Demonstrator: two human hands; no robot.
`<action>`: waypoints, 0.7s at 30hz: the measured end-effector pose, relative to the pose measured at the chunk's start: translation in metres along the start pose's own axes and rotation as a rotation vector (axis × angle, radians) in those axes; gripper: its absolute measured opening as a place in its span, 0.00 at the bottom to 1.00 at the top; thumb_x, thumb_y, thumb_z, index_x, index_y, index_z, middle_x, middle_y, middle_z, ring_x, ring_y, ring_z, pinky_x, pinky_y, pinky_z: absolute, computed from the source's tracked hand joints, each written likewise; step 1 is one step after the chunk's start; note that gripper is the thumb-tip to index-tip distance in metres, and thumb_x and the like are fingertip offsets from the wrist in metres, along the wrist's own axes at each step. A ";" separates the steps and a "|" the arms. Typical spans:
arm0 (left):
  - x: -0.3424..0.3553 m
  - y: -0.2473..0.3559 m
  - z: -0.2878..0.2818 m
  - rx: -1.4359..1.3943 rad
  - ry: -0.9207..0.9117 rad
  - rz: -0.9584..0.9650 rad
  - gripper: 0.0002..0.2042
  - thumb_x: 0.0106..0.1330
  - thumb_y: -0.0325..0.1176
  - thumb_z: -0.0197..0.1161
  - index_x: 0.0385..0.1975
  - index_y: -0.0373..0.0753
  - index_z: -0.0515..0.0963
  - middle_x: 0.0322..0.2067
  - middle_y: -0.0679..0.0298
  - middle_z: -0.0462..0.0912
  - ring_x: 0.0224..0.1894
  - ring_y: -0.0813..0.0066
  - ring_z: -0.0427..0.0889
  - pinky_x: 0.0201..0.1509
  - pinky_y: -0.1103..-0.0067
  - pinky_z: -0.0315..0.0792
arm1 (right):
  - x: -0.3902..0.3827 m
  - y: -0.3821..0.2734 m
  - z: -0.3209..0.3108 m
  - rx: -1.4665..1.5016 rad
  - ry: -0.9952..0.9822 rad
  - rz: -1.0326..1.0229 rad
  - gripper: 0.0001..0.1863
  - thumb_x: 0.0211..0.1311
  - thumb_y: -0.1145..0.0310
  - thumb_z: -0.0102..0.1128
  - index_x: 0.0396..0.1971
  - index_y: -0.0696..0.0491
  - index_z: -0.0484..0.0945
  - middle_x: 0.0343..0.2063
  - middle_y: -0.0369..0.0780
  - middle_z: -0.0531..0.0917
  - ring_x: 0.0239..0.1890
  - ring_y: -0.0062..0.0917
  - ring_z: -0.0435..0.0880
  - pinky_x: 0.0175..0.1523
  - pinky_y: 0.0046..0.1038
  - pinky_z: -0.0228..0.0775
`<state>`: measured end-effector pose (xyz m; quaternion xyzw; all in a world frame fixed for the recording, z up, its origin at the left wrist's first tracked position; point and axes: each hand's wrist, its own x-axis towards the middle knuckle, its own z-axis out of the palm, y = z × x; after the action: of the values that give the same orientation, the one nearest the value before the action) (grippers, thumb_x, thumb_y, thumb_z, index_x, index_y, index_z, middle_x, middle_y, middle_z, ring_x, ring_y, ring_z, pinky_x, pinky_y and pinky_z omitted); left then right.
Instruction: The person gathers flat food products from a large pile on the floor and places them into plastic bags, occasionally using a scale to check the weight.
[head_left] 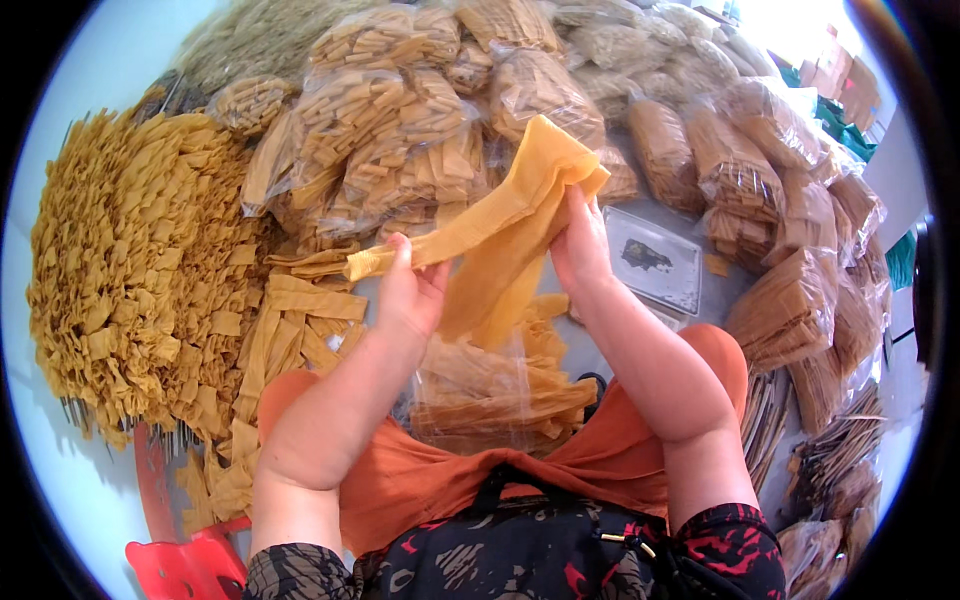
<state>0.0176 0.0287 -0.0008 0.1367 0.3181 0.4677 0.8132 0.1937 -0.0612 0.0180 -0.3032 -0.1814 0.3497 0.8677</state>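
Observation:
A long mustard-yellow strip [500,200], thin and cloth-like with fine ribs, is stretched between my hands above my lap. My left hand [412,290] pinches its narrow folded end, thumb on top. Higher and to the right, my right hand [582,245] grips the wider folded end, its fingers partly hidden behind the material. A loose length of the strip hangs down between the hands. Below it, between my knees, lies a clear plastic bag [480,400] with similar yellow strips in it. More flat yellow strips [300,315] are spread by my left forearm.
At left stands a tall stack of yellow strips [140,270] with thin rods poking out. Clear bags of tan folded strips [400,130] are piled ahead, and more bags [785,310] stand at right. A shallow clear tray [655,260] with dark bits lies beyond my right forearm.

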 end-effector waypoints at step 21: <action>-0.034 0.018 0.021 1.409 -1.121 0.820 0.24 0.61 0.27 0.63 0.59 0.44 0.70 0.53 0.64 0.72 0.53 0.73 0.74 0.55 0.79 0.70 | 0.028 0.005 -0.045 0.330 0.271 0.221 0.21 0.67 0.55 0.51 0.51 0.54 0.71 0.49 0.44 0.78 0.51 0.37 0.77 0.58 0.44 0.69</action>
<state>0.0066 0.0108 0.0383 0.8907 0.0206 0.2845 0.3540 0.2340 -0.0561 -0.0166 -0.2192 0.0304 0.4236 0.8784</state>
